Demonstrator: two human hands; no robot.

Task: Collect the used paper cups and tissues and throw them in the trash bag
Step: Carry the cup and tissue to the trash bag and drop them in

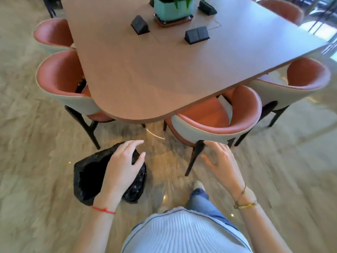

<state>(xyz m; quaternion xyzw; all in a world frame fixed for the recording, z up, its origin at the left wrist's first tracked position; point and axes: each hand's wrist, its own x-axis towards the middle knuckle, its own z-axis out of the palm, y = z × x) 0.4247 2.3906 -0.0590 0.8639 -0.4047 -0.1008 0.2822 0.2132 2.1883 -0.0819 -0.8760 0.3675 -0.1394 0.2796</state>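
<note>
1. Your left hand [122, 167] is over the black trash bag [91, 178], on the near left, above the floor. The fingers are half bent and spread on the right rim of the bag. Whether they really pinch the plastic, I cannot tell; the bag seems to hang from them, so I judge it is a loose hold.
2. Your right hand [221, 161] is open and holds nothing. It is just in front of the back of the nearest chair [209, 132]; contact with it is not clear.
3. No paper cups or tissues show on the table [145, 79]. I see only a plant pot [173, 10] and black socket boxes [197, 34] at the far end. I judge the collecting is almost done, or the rest is hidden.
4. To do this step well, close your left fingers firmly on the rim, so the bag does not slip.
5. The mouth of the bag opens upward and a little to the left. Its long axis goes down and toward you, from the rim to the crumpled bottom.
6. Keep the mouth up when you walk, then nothing falls out.
</note>
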